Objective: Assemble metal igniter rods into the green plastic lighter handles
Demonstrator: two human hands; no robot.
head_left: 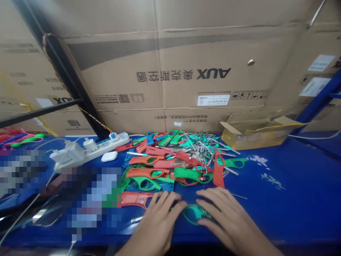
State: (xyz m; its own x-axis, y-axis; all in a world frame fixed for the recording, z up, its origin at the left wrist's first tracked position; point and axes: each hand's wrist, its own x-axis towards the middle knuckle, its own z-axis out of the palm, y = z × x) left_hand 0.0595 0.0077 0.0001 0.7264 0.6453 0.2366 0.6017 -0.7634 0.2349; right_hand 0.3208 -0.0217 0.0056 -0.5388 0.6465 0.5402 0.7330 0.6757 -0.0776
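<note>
From where I stand, the head camera's view takes in two bare hands low over a blue table, working close together at its near edge. Between them, flat or nearly so, is a green lighter casing, its ring-shaped guard turned toward the left. The right hand is bent over the other end of it, thumb below and fingers above, pinching the part that they mostly cover. The left hand is curled just beside the guard, thumb stretched toward it; whether its fingers close on anything I can't tell, as the back of the hand hides what is under them. A red lighter casing runs up to the left fingers, with a short metal tube near that wrist. Just past the hands spreads a heap of lighter casings in orange, red, green and blue, and behind it a tangle of teal lighter inserts with silvery tubes and white wires. Over to the right sit an open cardboard box, a scatter of pale pink bits and some thin pale pins. On the left, a white power strip slants across the table, a white earbud case just beside it. A big AUX carton panel, its lettering upside down, stands behind everything.
</note>
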